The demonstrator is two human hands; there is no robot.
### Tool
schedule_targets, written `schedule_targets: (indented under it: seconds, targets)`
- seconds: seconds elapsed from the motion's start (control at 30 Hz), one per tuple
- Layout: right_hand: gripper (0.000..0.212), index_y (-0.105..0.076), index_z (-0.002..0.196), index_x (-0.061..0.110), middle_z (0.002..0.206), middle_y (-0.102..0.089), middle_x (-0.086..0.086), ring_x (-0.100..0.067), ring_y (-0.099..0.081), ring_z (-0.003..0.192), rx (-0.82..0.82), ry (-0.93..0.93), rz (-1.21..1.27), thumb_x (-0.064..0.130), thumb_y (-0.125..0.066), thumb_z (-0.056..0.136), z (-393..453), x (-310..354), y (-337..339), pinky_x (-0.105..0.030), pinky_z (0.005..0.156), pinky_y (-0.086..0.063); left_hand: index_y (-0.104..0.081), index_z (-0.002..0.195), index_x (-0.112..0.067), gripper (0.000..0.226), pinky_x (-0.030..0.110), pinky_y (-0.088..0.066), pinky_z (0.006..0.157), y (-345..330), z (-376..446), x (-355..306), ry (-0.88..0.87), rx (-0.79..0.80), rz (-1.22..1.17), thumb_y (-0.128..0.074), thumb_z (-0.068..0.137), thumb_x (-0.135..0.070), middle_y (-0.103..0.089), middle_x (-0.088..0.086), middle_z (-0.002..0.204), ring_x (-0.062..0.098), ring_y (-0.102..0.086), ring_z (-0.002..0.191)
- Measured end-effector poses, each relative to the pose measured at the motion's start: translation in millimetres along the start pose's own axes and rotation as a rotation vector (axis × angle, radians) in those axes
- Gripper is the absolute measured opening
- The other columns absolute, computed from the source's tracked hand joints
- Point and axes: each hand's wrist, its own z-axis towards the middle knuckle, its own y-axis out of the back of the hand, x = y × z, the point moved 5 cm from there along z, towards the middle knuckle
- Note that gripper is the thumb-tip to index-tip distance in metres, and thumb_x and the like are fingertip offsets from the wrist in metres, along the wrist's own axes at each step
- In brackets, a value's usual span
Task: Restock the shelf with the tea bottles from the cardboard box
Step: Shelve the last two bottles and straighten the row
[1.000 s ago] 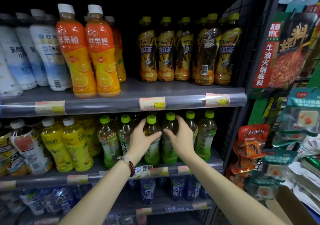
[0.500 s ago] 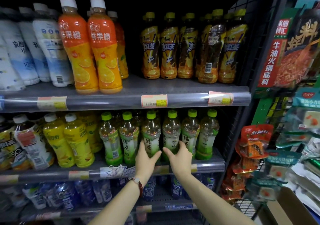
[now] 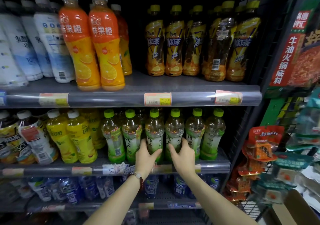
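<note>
Six green tea bottles front the middle shelf. The left hand and right hand each curl fingers around one. The cardboard box, seemingly bottom right, hides any remainder.

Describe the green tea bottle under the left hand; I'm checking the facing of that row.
The green tea bottle is clear plastic with a lime-green cap, pale liquid inside and a green-and-white label facing forward. It stands upright on the middle shelf, third from the left in the front row of six, close against its neighbours. The left hand grips its lower part, thumb across the front.
</note>
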Motion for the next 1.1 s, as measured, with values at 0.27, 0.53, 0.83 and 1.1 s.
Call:
schedule_targets:
  seconds: [0.27,0.53,0.83,1.1]
  targets:
    - [0.061,-0.041,0.136,0.009,0.121,-0.063,-0.010,-0.021,-0.059,0.108,0.012,-0.065,0.189,0.029,-0.068,0.085,-4,-2,-6,-0.027,0.089,-0.046,-0.050,0.129,-0.014,0.055,0.031,-0.048,0.096,-3,-2,2,-0.005,-0.052,0.098,-0.071,0.080,-0.029,-0.063,0.002,0.121,0.019,-0.058,0.114]
    - [0.065,-0.038,0.140,0.011,0.137,-0.052,-0.004,-0.021,-0.046,0.129,0.174,-0.040,0.200,0.033,-0.067,0.085,6,-10,-8,-0.030,0.103,-0.038,-0.033,0.142,-0.013,0.061,0.037,-0.044,0.104,-10,-3,3,0.015,-0.026,0.095,-0.060,0.089,-0.025,-0.053,0.006,0.136,0.023,-0.051,0.124]
    - [0.056,-0.043,0.137,0.018,0.134,-0.055,0.002,-0.015,-0.049,0.126,0.243,-0.038,0.256,0.028,-0.066,0.087,8,-13,-7,-0.031,0.105,-0.039,-0.034,0.142,-0.008,0.067,0.038,-0.043,0.101,-8,-11,-1,0.067,-0.161,0.094,-0.066,0.085,-0.026,-0.053,0.013,0.136,0.030,-0.048,0.127]
    - [0.052,-0.042,0.138,0.011,0.130,-0.058,-0.005,-0.020,-0.053,0.122,0.116,0.003,0.053,0.028,-0.059,0.091,-12,-11,-7,-0.030,0.102,-0.043,-0.030,0.145,-0.010,0.069,0.036,-0.039,0.107,-2,-15,0,0.039,-0.051,0.111,-0.064,0.087,-0.024,-0.046,0.009,0.143,0.025,-0.043,0.133]
